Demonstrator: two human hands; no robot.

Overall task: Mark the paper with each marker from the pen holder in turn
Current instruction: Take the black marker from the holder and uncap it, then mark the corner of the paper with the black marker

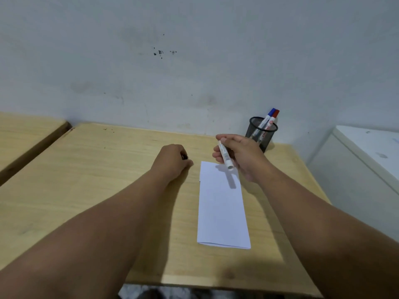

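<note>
A folded white paper (pixel 222 208) lies lengthwise on the wooden table (pixel 108 190). My right hand (pixel 244 156) hovers over the paper's far end, gripping a white marker (pixel 225 157) whose rear end points toward me; its tip is hidden in my fingers. My left hand (pixel 172 160) rests on the table just left of the paper, closed into a fist with something small and dark showing between the fingers. A black mesh pen holder (pixel 262 134) stands at the back right, holding a blue-capped marker (pixel 268 117) and a red-capped marker (pixel 273 119).
A grey stained wall rises directly behind the table. A second wooden table (pixel 26 137) stands at the left across a narrow gap. A white cabinet (pixel 362 160) sits right of the table. The table's near edge runs below my forearms.
</note>
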